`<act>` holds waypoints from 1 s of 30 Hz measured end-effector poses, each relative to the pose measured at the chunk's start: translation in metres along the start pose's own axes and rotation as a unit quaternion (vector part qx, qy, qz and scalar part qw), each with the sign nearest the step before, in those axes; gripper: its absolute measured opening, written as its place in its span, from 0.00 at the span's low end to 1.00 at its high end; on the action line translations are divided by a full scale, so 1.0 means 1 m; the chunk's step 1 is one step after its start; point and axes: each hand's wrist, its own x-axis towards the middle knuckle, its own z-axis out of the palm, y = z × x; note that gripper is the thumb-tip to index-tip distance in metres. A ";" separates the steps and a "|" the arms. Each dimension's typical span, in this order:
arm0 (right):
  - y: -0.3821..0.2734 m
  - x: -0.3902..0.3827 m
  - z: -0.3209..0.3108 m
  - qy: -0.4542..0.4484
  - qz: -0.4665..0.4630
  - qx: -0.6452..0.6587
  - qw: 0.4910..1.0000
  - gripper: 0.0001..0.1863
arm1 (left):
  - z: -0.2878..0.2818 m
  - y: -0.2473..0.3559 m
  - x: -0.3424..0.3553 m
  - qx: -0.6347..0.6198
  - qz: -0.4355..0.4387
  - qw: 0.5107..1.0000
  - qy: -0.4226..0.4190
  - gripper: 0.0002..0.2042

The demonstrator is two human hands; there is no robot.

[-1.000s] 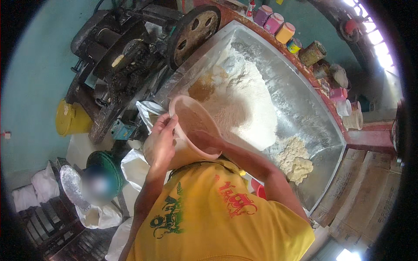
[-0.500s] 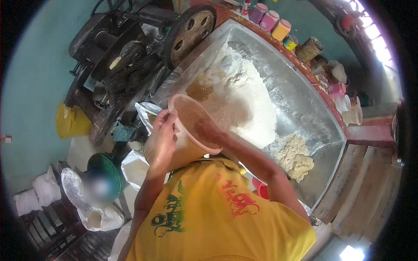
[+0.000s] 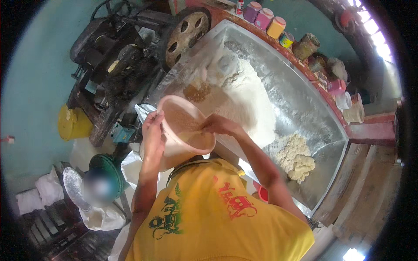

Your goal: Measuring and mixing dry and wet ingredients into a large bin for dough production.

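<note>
My left hand (image 3: 152,127) grips the left rim of a pale pink plastic bowl (image 3: 174,150), held in front of my chest above the near edge of a big metal trough (image 3: 313,113). Brownish powder lies inside the bowl. My right hand (image 3: 220,125) rests on the bowl's right rim, fingers reaching over the edge. In the trough behind the bowl a large white flour heap (image 3: 248,93) carries a brown patch (image 3: 198,92) on its near left side. A crumbly dough lump (image 3: 296,156) lies at the trough's right end.
A dark machine with a spoked wheel (image 3: 187,32) stands left of the trough. Coloured jars (image 3: 265,18) and tins line the far ledge. A yellow bucket (image 3: 72,124), a green scale (image 3: 106,167) and white sacks (image 3: 48,191) sit on the left. A small red cup (image 3: 261,191) lies near my right elbow.
The bowl has turned so its inside and the brown powder now show. My right hand has come up onto the right rim. The left hand keeps its hold.
</note>
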 end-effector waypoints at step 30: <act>0.188 -0.125 0.492 0.457 0.252 0.532 0.666 0.21 | -0.347 -0.219 -0.136 0.313 -0.151 0.929 -0.125 0.19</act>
